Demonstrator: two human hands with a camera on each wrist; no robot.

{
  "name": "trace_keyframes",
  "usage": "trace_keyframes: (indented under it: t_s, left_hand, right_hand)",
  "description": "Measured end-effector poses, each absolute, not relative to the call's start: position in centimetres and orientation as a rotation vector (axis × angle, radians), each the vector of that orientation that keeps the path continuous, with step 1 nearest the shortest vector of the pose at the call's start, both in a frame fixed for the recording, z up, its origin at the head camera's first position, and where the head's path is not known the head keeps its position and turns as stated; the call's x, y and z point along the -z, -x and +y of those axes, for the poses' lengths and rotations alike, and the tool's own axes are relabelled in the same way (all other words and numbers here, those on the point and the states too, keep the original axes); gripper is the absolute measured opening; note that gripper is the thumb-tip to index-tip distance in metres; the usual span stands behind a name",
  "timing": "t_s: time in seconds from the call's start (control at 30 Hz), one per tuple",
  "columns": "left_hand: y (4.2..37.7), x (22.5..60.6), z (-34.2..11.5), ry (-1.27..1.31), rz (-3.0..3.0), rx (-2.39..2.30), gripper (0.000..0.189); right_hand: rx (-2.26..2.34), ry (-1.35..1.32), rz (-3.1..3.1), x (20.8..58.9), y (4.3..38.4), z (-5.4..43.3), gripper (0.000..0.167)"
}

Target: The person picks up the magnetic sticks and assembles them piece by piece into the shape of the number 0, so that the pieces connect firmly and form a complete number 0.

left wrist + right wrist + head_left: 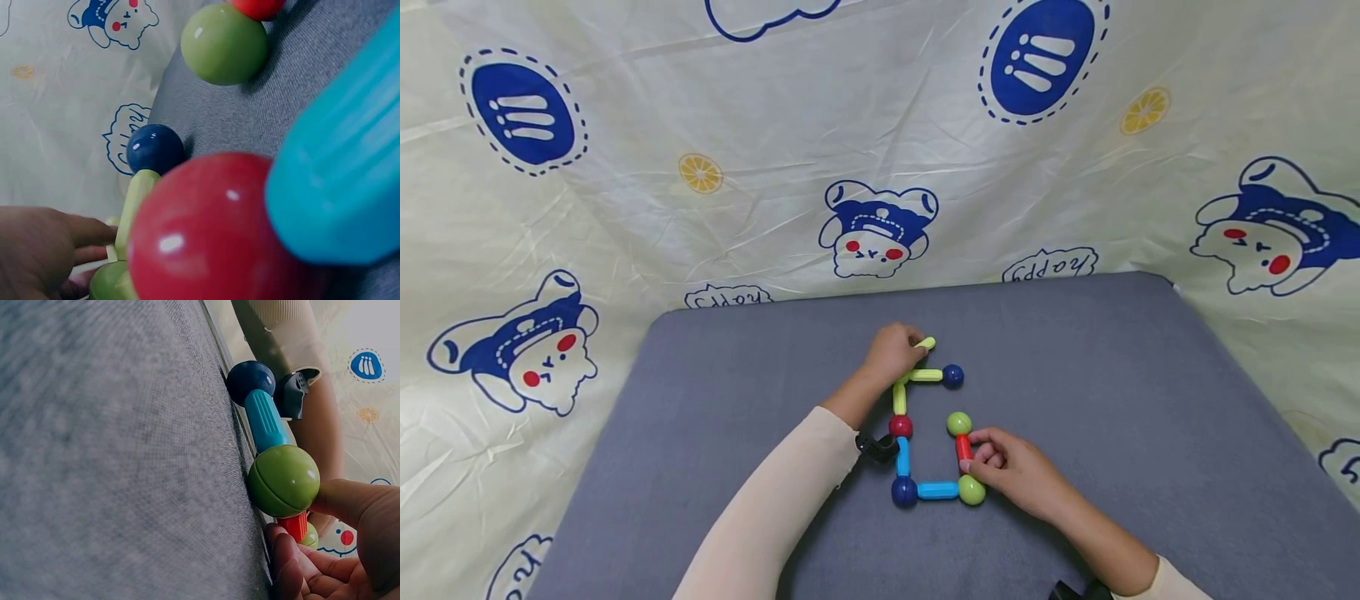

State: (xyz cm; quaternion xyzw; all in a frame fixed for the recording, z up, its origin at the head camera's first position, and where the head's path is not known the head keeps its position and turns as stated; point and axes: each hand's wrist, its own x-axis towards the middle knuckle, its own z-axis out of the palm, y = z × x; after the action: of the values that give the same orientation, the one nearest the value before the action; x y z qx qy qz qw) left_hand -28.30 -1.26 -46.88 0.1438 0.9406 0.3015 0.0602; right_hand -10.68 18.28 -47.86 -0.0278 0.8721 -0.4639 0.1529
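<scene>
A chain of magnetic rods and balls lies on the grey table. At its far end my left hand (892, 354) grips a loose-looking yellow-green rod (928, 342), partly hidden by the fingers. Just below that hand, a green ball (112, 281) joins two more yellow-green rods, one running to a blue ball (952, 377), the other to a red ball (901, 426). From the red ball, light blue rods (938, 490) pass through a dark blue ball (905, 492) to a green ball (972, 490). My right hand (1015, 471) pinches the red rod (964, 450), which ends at another green ball (958, 423).
The grey cloth-covered table (737, 400) meets a pale printed sheet (760, 108) at its back and sides. A black wrist strap (877, 448) on the left arm sits close beside the upper light blue rod.
</scene>
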Motion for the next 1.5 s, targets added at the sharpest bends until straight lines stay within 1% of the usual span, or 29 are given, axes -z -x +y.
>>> trace_keyframes:
  t_s: [0.37, 0.63, 1.13, 1.5]
  left_hand:
    - [26.5, 46.1, -2.3, -0.3, 2.548, -1.442, 0.025]
    - [24.6, 44.5, -2.5, -0.261, 2.336, -1.648, 0.023]
    - [21.6, 45.8, -0.6, -0.254, 2.104, -1.73, 0.021]
    - [20.4, 46.6, 0.2, -0.206, 2.278, -1.556, 0.021]
  right_hand:
    - [1.335, 0.099, 2.511, 48.0, 10.7, 18.3, 0.043]
    - [1.321, 0.088, 2.52, 48.1, 10.8, 18.3, 0.043]
    - [1.318, 0.084, 2.51, 48.6, 11.0, 18.4, 0.045]
    - [1.329, 0.085, 2.492, 48.3, 10.9, 18.3, 0.047]
